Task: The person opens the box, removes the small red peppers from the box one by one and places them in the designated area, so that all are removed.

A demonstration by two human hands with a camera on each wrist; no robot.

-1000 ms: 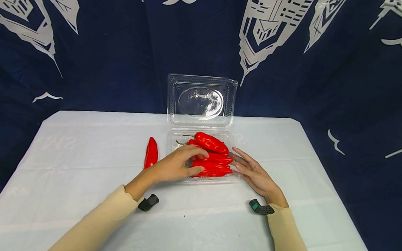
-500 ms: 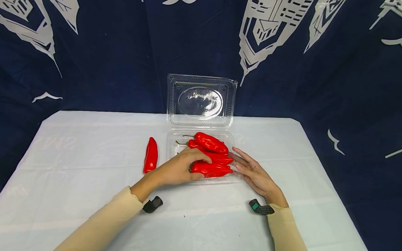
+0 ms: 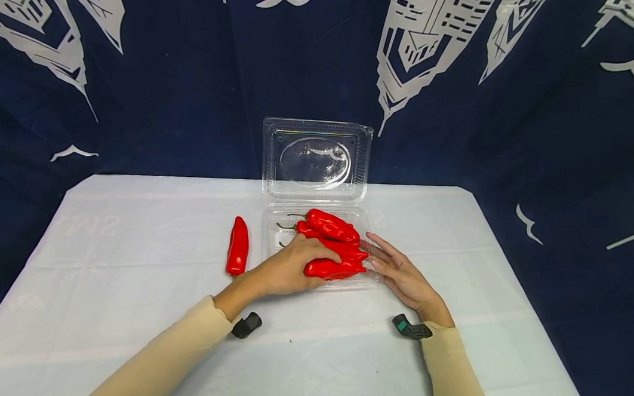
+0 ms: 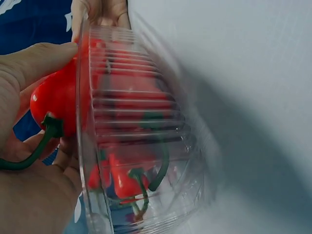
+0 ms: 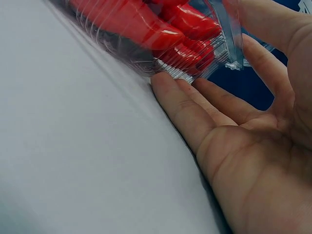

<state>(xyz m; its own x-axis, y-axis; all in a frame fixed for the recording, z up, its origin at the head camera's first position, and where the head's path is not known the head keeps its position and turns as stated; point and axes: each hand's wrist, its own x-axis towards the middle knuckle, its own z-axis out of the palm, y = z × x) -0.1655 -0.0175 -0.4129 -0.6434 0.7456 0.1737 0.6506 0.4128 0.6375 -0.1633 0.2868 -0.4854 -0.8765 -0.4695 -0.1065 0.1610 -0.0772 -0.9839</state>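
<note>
A clear plastic clamshell container stands on the table with its lid raised at the back. Several glossy red peppers with green stems lie piled inside it. Over the tray's near side, my left hand grips the nearest red pepper by its stem end, thumb on one side and fingers on the other. The left wrist view shows this held pepper at the rim, its curved stem pointing toward the palm. At the tray's right end, my right hand rests straight fingertips against the ribbed wall.
One more red pepper lies on the white tabletop left of the container, close to my left forearm. The transparent lid rises behind the tray. A dark blue printed cloth hangs beyond the table's back edge.
My left hand has moved slightly right and lower, its fingers closing round the nearest pepper. That pepper has shifted a little in the tray. My right hand has stayed in place.
</note>
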